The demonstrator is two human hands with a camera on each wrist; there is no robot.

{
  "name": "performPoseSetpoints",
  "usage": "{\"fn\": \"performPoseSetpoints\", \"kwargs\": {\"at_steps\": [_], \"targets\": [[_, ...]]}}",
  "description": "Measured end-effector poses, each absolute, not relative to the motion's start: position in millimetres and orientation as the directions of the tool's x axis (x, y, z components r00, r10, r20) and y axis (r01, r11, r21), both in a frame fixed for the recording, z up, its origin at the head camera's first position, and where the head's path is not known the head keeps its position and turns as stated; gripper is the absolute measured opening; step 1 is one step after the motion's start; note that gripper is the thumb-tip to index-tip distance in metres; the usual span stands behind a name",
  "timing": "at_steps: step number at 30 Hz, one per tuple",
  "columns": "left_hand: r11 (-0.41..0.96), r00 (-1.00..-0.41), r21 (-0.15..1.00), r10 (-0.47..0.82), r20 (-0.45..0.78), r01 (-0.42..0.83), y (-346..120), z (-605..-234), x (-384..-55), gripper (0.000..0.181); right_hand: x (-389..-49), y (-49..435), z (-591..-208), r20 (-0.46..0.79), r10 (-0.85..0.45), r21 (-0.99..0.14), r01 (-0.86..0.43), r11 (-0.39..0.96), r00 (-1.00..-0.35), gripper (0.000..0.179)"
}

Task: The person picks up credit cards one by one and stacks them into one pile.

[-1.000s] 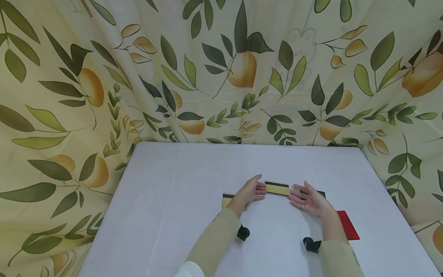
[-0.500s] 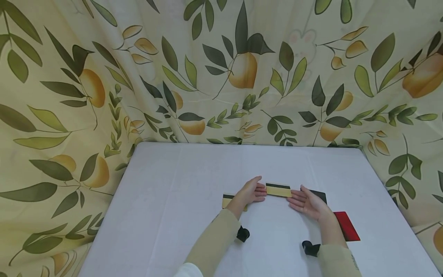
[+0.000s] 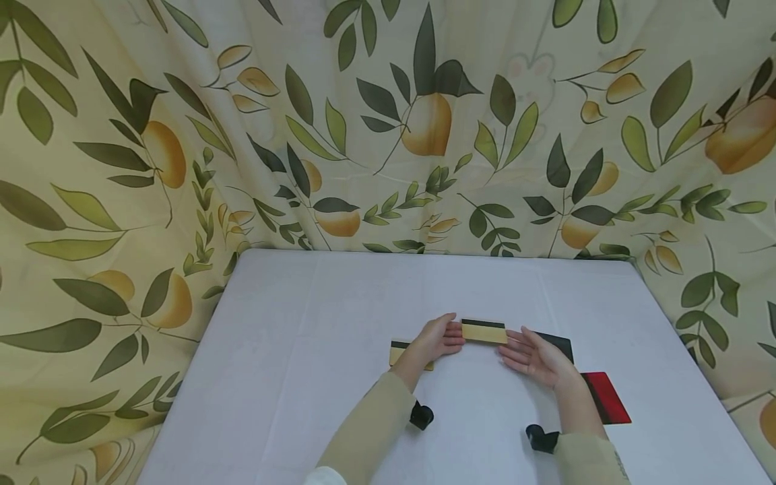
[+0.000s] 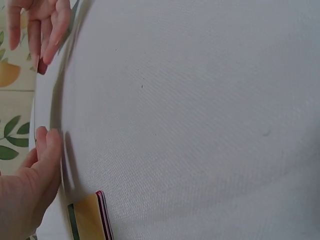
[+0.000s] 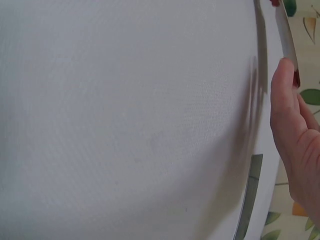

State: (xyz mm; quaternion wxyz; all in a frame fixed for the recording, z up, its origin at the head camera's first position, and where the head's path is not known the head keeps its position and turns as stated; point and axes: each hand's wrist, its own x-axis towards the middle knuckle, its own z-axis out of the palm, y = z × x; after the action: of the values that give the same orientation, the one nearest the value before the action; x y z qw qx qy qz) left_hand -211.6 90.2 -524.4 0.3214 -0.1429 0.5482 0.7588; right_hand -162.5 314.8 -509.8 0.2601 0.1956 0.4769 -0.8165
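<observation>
A gold card with a dark stripe (image 3: 483, 331) is raised off the table between my two hands. My left hand (image 3: 435, 340) touches its left end with nearly straight fingers, thumb pointing up. At the other end, the straight fingers of my right hand (image 3: 542, 360) meet the card; the right wrist view shows a fingertip against the card's thin edge (image 5: 289, 42). Beneath my left hand lies a small stack of gold cards (image 4: 91, 217), partly hidden in the head view. A black card (image 3: 559, 345) lies behind my right hand, partly covered by it.
A red card (image 3: 611, 399) with a dark stripe lies beside my right forearm, which covers part of it. White cloth covers the table (image 3: 315, 323). A fruit-patterned curtain (image 3: 388, 195) stands behind its far edge. Black camera mounts (image 3: 421, 415) jut from both wrists.
My right hand has shifted slightly left and down, uncovering more of the black card and the red card. The held card has moved a little left with my left hand over the last half second.
</observation>
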Motion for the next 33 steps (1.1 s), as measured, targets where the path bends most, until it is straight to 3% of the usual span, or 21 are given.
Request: {"fn": "performPoseSetpoints", "kwargs": {"at_steps": [2,8,15,21,23,28,33], "targets": [[-0.21,-0.763,0.745,0.329,-0.556,-0.633,88,-525,-211,0.044,-162,312,-509,-0.562,-0.241,-0.682,0.608,-0.406,-0.792,0.068],[-0.256,-0.788,0.749,0.29,-0.543,-0.611,82,-527,-209,0.037,-159,304,-507,-0.548,-0.245,-0.692,0.598,-0.405,-0.8,0.028],[-0.313,-0.813,0.751,0.227,-0.536,-0.582,77,-529,-206,0.026,-157,293,-506,-0.536,-0.22,-0.725,0.578,-0.375,-0.815,0.023],[-0.3,-0.847,0.792,0.213,-0.487,-0.531,68,-529,-200,0.027,-155,279,-502,-0.558,-0.14,-0.752,0.57,-0.331,-0.818,0.017],[-0.296,-0.854,0.802,0.21,-0.475,-0.519,64,-528,-198,0.029,-155,273,-501,-0.575,-0.094,-0.758,0.572,-0.313,-0.813,0.021],[-0.292,-0.873,0.822,0.176,-0.456,-0.488,55,-526,-191,0.029,-155,259,-500,-0.585,-0.032,-0.777,0.571,-0.265,-0.81,0.05],[-0.283,-0.886,0.84,0.151,-0.438,-0.464,45,-526,-188,0.029,-153,247,-502,-0.577,-0.009,-0.79,0.561,-0.248,-0.817,0.047]]}}
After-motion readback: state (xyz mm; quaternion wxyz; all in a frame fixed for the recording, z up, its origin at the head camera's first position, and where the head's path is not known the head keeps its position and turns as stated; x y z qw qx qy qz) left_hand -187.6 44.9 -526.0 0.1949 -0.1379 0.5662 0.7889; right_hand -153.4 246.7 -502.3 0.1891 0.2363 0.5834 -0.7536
